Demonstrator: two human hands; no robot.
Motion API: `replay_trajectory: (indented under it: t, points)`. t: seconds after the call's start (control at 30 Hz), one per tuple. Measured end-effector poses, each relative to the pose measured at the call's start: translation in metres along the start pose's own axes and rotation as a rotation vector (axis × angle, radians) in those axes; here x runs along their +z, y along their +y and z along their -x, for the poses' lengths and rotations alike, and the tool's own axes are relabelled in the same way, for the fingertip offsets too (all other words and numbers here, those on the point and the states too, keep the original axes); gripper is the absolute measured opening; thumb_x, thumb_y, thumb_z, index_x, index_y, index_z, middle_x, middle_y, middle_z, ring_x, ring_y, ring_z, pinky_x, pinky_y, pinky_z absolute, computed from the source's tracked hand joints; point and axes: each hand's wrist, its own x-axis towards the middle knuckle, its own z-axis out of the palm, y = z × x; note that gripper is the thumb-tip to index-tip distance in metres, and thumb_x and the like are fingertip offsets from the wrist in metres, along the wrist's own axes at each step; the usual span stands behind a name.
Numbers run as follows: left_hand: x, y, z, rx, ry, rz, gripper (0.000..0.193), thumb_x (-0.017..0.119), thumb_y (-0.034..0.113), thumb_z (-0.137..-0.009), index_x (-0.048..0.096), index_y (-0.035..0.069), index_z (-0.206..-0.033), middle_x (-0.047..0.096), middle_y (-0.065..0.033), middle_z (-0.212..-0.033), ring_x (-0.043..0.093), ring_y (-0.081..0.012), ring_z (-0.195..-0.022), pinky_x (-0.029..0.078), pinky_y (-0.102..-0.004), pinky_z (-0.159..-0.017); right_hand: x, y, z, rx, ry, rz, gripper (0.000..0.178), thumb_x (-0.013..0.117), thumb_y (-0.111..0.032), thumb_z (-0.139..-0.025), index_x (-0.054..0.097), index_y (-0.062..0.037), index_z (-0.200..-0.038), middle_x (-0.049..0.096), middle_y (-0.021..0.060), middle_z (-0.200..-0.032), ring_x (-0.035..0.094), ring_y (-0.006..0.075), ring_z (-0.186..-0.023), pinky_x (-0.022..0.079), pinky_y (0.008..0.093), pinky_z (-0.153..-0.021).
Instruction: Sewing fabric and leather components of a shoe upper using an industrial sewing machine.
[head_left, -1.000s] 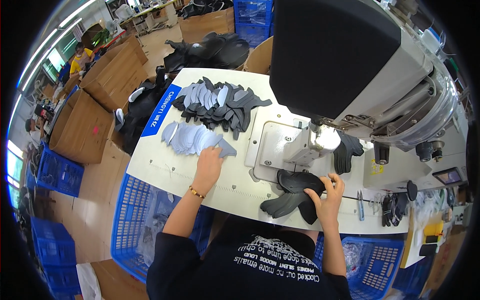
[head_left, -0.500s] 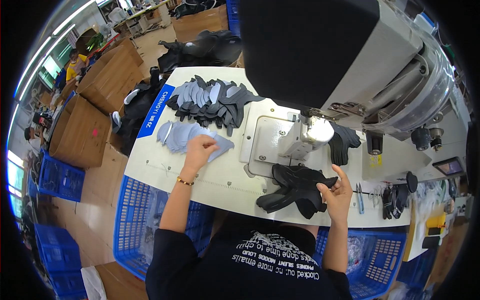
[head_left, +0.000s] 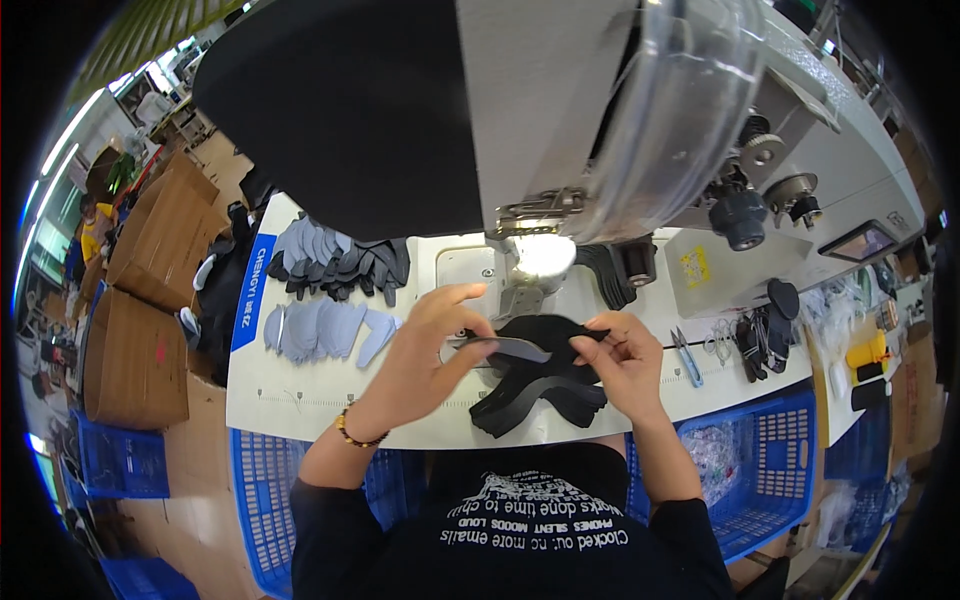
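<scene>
My left hand (head_left: 435,350) pinches a small curved grey fabric piece (head_left: 520,349) between thumb and fingers, over a black cut piece (head_left: 545,328). With thumb and forefinger my right hand (head_left: 625,365) grips the right edge of that black cut piece. Under both hands a stack of curved black pieces (head_left: 540,402) lies near the table's front edge. Just behind stands the sewing machine (head_left: 540,262), its needle area lit by a bright lamp. Left of my left hand, light grey cut pieces (head_left: 320,330) lie fanned out on the white table (head_left: 330,400).
A pile of dark and grey pieces (head_left: 340,262) sits at the back left. Right of the needle is another black stack (head_left: 605,280). Blue-handled thread snips (head_left: 688,358) and dark straps (head_left: 765,335) lie at the right. Blue baskets (head_left: 765,470) stand below the front edge.
My left hand has moved right, from the light grey pieces to the black ones, and now holds a grey piece. My right hand has closed on the black piece's edge. The view has shifted.
</scene>
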Motion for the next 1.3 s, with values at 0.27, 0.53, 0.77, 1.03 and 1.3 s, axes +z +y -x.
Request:
replay_trajectory:
  t: [0.27, 0.53, 0.77, 1.03, 1.3]
  points:
    - [0.025, 0.018, -0.010, -0.189, -0.024, 0.210, 0.017, 0.060, 0.009, -0.074, 0.054, 0.000, -0.088, 0.059, -0.0063, -0.076, 0.051, -0.0054, -0.065, 0.040, -0.0174, -0.056, 0.005, -0.007, 0.009, -0.102, -0.037, -0.097, 0.017, 0.061, 0.004, -0.068, 0.056, 0.0040, -0.084, 0.053, 0.0097, -0.085, 0.052, 0.0116, -0.071, 0.042, 0.0198, -0.059]
    - [0.022, 0.024, -0.011, -0.233, -0.112, 0.306, 0.017, 0.059, 0.010, -0.076, 0.060, -0.002, -0.089, 0.059, -0.0039, -0.069, 0.048, -0.0033, -0.058, 0.038, -0.0170, -0.050, 0.015, -0.007, 0.007, -0.133, 0.064, -0.190, 0.009, 0.060, 0.005, -0.070, 0.055, 0.0053, -0.078, 0.047, 0.0090, -0.091, 0.047, 0.0094, -0.071, 0.038, 0.0187, -0.062]
    - [0.020, 0.028, -0.011, -0.217, -0.148, 0.320, 0.017, 0.058, 0.011, -0.077, 0.060, -0.001, -0.088, 0.060, -0.0052, -0.069, 0.050, -0.0046, -0.057, 0.039, -0.0178, -0.050, 0.021, -0.014, 0.008, -0.102, 0.125, -0.272, 0.005, 0.058, 0.005, -0.072, 0.055, 0.0064, -0.075, 0.048, 0.0081, -0.084, 0.047, 0.0087, -0.070, 0.038, 0.0181, -0.060]
    - [0.019, 0.030, -0.011, -0.240, -0.143, 0.373, 0.017, 0.058, 0.012, -0.077, 0.061, -0.001, -0.088, 0.061, -0.0048, -0.070, 0.049, -0.0039, -0.057, 0.039, -0.0168, -0.049, 0.022, -0.015, 0.010, -0.119, 0.153, -0.288, 0.005, 0.059, 0.005, -0.072, 0.054, 0.0070, -0.073, 0.048, 0.0081, -0.081, 0.048, 0.0095, -0.069, 0.039, 0.0185, -0.060]
    - [0.026, 0.020, -0.009, -0.153, -0.036, 0.231, 0.015, 0.059, 0.011, -0.075, 0.061, -0.002, -0.082, 0.057, -0.0063, -0.062, 0.047, -0.0056, -0.053, 0.036, -0.0186, -0.047, 0.020, -0.013, 0.012, -0.191, 0.177, -0.170, 0.015, 0.061, 0.008, -0.068, 0.051, 0.0039, -0.079, 0.052, 0.0069, -0.079, 0.049, 0.0093, -0.072, 0.040, 0.0191, -0.066]
